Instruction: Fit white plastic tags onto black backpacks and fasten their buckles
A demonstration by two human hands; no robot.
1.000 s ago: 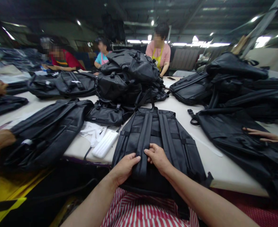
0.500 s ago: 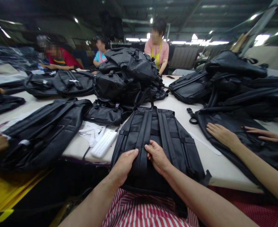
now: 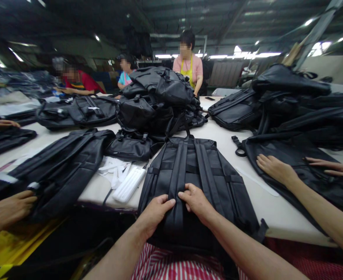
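Note:
A black backpack [image 3: 194, 167] lies in front of me with its two shoulder straps facing up, its lower end at the table edge over my lap. My left hand [image 3: 155, 212] grips the left shoulder strap [image 3: 175, 210] from its left side, thumb on top and the other fingers hidden beneath. From the right side, my right hand [image 3: 197, 202] pinches the same strap, thumb and forefinger closed on its edge. The top of the bag points away from me, towards a heap of black bags.
White strips [image 3: 117, 171] and a white packet [image 3: 129, 184] lie left of my backpack. Black bags are heaped [image 3: 156, 93] ahead and at right. A co-worker's hand [image 3: 16, 208] is at a bag on the left; another's hands [image 3: 276, 168] rest on one at right. More people stand beyond.
Both my hands stay on the strap, and my left thumb has moved closer to my right hand. The co-worker's hand at left has reached further onto its bag. The view has shifted slightly.

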